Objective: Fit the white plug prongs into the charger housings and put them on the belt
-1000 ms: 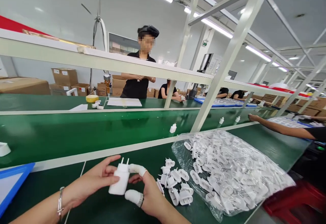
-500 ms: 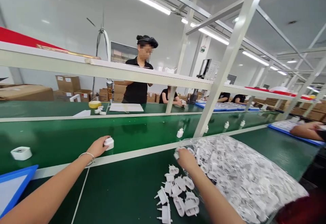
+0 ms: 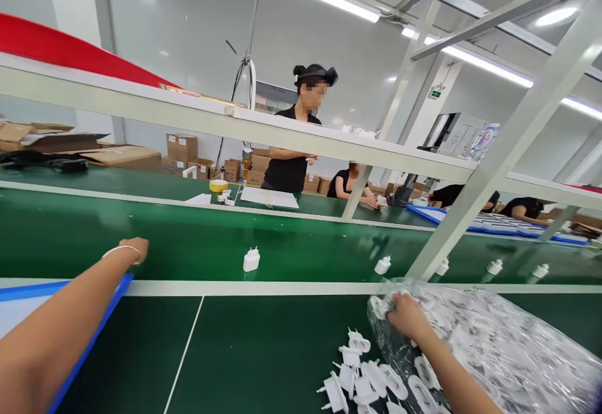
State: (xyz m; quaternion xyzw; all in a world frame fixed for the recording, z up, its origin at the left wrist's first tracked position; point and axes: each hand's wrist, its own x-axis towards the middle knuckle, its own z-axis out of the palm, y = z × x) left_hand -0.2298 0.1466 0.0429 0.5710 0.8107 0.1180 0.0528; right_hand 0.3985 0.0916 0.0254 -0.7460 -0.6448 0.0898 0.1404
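My left hand (image 3: pixel 134 249) rests on the green conveyor belt, holding nothing, just beyond the near white rail. To its right, a white plug adapter (image 3: pixel 251 260) stands alone on the belt, apart from my hand. My right hand (image 3: pixel 407 315) is at the mouth of a transparent plastic bag (image 3: pixel 498 345) packed with white plug parts. Its fingers lie against the bag's edge and hide whether they grip a part. Below that hand, several loose white plug parts (image 3: pixel 357 370) lie on the green bench.
More white adapters (image 3: pixel 382 265) stand along the belt to the right. A blue-rimmed tray (image 3: pixel 89 320) lies under my left forearm. A co-worker (image 3: pixel 291 169) stands across the bench. Metal shelf rails (image 3: pixel 235 119) and uprights (image 3: pixel 493 175) cross the view.
My left hand has let go of the white adapter, which now stands apart on the belt. My right hand stays at the bag's mouth. The head view has turned right.
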